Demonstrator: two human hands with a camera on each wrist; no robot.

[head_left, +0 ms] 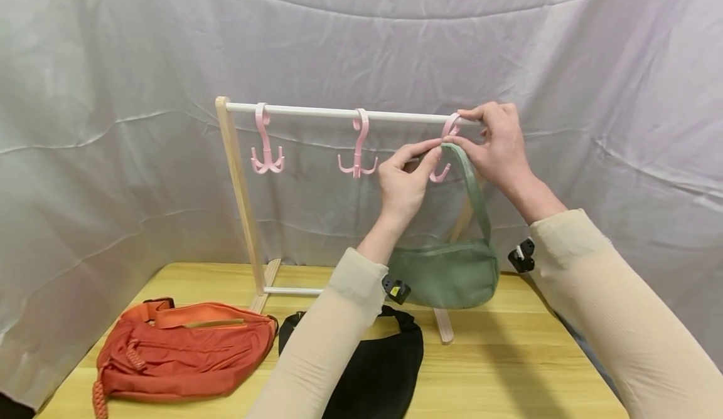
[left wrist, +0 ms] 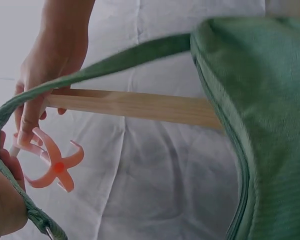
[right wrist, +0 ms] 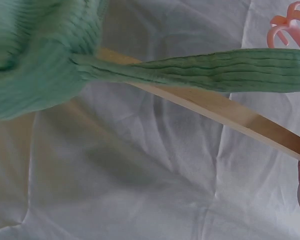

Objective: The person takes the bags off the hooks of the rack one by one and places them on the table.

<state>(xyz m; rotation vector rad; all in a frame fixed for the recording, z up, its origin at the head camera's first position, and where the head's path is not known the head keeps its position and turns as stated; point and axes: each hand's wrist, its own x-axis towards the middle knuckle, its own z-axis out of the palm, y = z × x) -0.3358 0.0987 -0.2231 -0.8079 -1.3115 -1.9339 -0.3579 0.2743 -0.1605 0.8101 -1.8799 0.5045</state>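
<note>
In the head view my left hand (head_left: 402,180) pinches the top of the strap of a green shoulder bag (head_left: 452,275), and the bag hangs down behind my left forearm. The raised strap (head_left: 477,202) is right beside a pink four-prong hook (head_left: 440,175) at the right end of a white rail (head_left: 316,113). My right hand (head_left: 499,146) grips this hook near its top, with the index finger at the rail and the thumb lower down. From the left wrist, the hook's prongs (left wrist: 59,167) show between the strap and the right hand's fingers.
Two more pink hooks, a left one (head_left: 265,143) and a middle one (head_left: 358,146), hang on the rail. A wooden post (head_left: 240,187) supports it at the left. On the wooden table (head_left: 508,356) lie a red-orange waist bag (head_left: 186,353) and a black bag (head_left: 378,369), partly behind my left sleeve.
</note>
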